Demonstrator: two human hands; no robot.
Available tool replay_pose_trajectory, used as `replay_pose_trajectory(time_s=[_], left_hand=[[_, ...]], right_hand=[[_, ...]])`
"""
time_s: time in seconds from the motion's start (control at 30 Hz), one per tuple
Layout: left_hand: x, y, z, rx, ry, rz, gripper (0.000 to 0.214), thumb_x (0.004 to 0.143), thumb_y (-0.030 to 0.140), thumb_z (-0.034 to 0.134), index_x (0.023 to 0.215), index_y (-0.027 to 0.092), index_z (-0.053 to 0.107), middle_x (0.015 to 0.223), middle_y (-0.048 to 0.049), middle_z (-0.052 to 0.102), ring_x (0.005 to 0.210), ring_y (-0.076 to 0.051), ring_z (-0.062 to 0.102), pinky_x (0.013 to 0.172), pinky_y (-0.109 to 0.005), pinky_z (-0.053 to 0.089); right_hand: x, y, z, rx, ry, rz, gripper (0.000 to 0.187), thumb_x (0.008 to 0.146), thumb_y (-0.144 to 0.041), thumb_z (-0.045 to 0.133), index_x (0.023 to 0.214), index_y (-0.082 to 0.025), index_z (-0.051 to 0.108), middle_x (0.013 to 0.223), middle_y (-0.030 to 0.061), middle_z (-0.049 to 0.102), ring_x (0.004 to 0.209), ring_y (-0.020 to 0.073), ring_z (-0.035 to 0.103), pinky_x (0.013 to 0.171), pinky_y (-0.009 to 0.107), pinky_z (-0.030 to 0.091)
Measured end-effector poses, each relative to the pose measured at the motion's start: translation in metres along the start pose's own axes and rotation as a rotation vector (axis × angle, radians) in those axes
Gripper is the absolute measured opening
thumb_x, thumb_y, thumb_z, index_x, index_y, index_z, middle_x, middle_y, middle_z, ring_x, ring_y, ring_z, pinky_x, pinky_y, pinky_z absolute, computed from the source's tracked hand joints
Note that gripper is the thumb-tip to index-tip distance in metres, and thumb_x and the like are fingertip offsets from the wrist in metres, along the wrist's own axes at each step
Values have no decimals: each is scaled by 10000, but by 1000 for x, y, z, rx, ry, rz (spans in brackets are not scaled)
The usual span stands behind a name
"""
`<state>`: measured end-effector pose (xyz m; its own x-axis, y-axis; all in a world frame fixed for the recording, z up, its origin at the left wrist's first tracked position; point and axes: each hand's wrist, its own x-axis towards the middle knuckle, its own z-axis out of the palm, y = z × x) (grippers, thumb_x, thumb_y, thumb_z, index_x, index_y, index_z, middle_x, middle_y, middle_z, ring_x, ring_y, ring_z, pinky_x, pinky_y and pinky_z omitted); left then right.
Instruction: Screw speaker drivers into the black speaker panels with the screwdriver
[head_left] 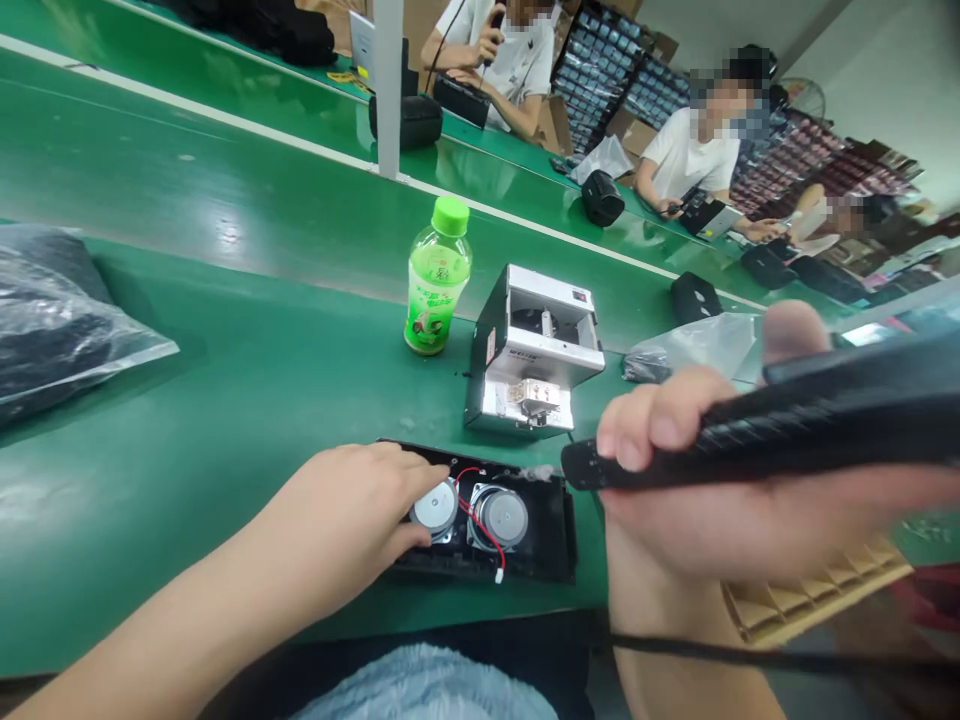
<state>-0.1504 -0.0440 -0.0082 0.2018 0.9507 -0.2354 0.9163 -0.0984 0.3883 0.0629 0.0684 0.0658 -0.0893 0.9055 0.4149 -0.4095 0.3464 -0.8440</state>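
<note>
Gripping a speaker panel (547, 530) and a black tool (817, 405)

Hands apart: the left hand (367, 510) clasps the left end of the speaker panel, flat on the desk (225, 380); the right hand (712, 520) wraps the black tool.

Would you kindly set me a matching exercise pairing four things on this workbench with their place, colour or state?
Things:
1. Drink bottle
2. Black handheld tool
3. Two-speaker panel
4. Wire connector

Descriptions:
A. Partly covered by the left hand
B. White, at the end of a red wire
C. Standing upright with a green cap
D. Held in the right hand

Right pairs: 1-C, 2-D, 3-A, 4-B.
</note>
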Motion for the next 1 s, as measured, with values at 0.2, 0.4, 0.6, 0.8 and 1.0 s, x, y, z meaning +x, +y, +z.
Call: replay_pose_trajectory(time_s=[0.2, 0.4, 0.6, 0.8, 1.0], left_hand=[[0, 6, -2, 24, 21, 46, 197, 944, 282, 836, 1133, 301, 780, 1125, -11, 839, 1088, -313, 782, 863, -448, 579], [-4, 7, 0, 21, 74, 71, 134, 946, 287, 830, 1069, 295, 776, 1058, 9, 828, 1023, -286, 777, 798, -423, 529], [-2, 9, 0, 24, 48, 66, 133, 942, 296, 845, 1053, 298, 772, 1049, 20, 824, 1030, -287, 775, 811, -422, 532], [0, 8, 0, 29, 34, 61, 118, 954, 332, 842, 1044, 301, 772, 1044, 21, 832, 1003, -291, 777, 787, -429, 524], [1, 9, 0, 28, 26, 58, 147, 957, 332, 821, 1097, 301, 793, 1070, 3, 841, 1023, -315, 783, 771, -433, 520]], right_hand=[[-62, -10, 13, -70, -33, 50, 474, 968, -739, 673, 1302, -417, 775, 578, -23, 655, 402, 203, 546, 426, 417, 508], [-69, 8, 19, -2, -86, 158, 506, 921, -803, 682, 1150, -369, 808, 561, -34, 693, 399, 195, 587, 446, 383, 544], [-65, 16, 18, 5, -141, 148, 503, 938, -762, 700, 1167, -329, 813, 578, -25, 721, 408, 187, 605, 472, 362, 563], [-71, 27, 27, 22, -18, 102, 527, 942, -769, 689, 1143, -299, 819, 557, -22, 702, 391, 158, 571, 454, 316, 537], [-67, 24, 29, -40, -54, 167, 509, 875, -774, 767, 1090, -315, 812, 548, -40, 704, 378, 168, 567, 444, 333, 545]])
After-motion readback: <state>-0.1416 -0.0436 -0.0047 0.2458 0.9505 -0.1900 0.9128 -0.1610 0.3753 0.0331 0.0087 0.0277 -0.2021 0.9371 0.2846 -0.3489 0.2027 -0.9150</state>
